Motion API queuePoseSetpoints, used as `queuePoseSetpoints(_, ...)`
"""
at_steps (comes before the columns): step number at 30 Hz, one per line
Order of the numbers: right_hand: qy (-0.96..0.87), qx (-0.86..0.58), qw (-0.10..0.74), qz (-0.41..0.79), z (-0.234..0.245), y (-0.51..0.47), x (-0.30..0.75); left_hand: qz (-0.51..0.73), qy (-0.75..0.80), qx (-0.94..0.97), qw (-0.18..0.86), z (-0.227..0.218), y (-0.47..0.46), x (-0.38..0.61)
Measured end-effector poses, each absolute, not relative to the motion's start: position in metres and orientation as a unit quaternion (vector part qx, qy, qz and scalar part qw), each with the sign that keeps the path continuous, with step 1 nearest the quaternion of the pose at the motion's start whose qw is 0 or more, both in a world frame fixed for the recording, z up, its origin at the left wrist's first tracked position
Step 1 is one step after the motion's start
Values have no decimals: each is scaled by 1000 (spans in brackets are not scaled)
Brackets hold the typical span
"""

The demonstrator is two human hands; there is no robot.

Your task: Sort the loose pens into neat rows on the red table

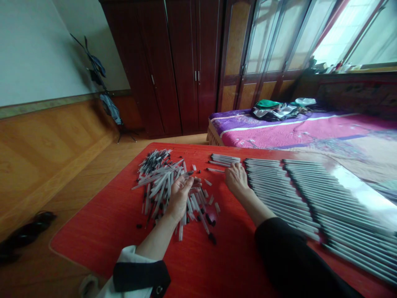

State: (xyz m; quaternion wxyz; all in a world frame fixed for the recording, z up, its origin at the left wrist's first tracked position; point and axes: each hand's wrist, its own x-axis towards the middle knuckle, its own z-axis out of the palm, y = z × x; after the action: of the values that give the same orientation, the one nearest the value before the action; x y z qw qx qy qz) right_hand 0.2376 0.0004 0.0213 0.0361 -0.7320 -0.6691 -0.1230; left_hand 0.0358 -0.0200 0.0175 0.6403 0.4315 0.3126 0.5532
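My right hand [237, 178] has its fingers closed on the right end of a clear pen [215, 170], whose dark end points left. That pen lies just below a short row of similar pens [226, 158]. Over the loose heap of clear pen barrels [163, 182], my left hand [180, 195] is closed, thumb against fingers. Small clear and dark bits show at its fingertips, too small to name. Around it lie short clear pieces [217, 207] and small black parts [212, 238].
Two long columns of pens [273, 186] [338, 198] cover the right side of the red table [102, 223]. A pile of thin dark-tipped refills [155, 160] lies at its far left. Beyond stand a bed [273, 134], wardrobes [186, 62] and a coat stand [101, 78].
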Motion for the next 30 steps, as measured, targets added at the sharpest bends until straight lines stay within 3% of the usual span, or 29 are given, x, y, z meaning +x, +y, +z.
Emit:
queuePoseSetpoints(21,-661,-747,-11,-70,30,45,255,571,303,406,646,24,-15,27)
queuePoseSetpoints(27,-658,-747,39,-90,31,34,242,599,316,396,620,24,-10,22)
queuePoseSetpoints(30,-659,-747,79,-27,31,20,215,641,341,390,566,25,-6,18)
